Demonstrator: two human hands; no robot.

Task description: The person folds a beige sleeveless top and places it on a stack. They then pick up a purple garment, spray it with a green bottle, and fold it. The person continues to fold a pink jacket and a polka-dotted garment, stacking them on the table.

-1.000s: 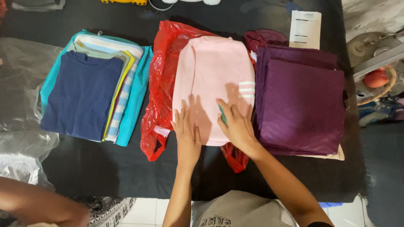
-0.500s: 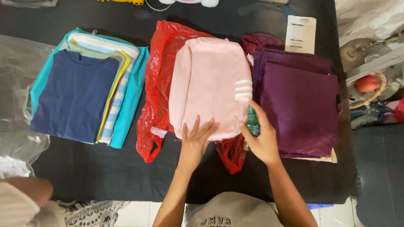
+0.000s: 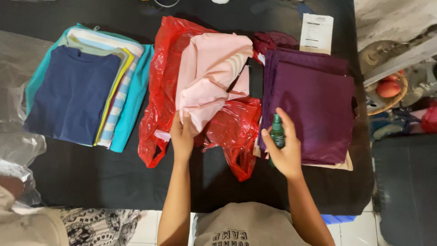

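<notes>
My left hand (image 3: 183, 135) grips the near edge of a pink garment (image 3: 208, 77), which is lifted and rumpled on a red plastic bag (image 3: 166, 77). My right hand (image 3: 284, 148) holds a small green spray bottle (image 3: 276, 133) upright over the near left corner of a stack of folded purple cloth (image 3: 314, 107). All of it lies on a black table (image 3: 91, 177).
A stack of folded shirts with a navy one on top (image 3: 73, 98) lies at the left. A white paper slip (image 3: 316, 33) lies at the back. Clear plastic (image 3: 18, 146) hangs at the left edge. Another person's arm (image 3: 13, 187) shows at bottom left. A basket with fruit (image 3: 387, 89) stands right.
My left hand has gathered and lifted the pink garment, which lay flat before. My right hand has moved right with the green bottle, over the purple stack.
</notes>
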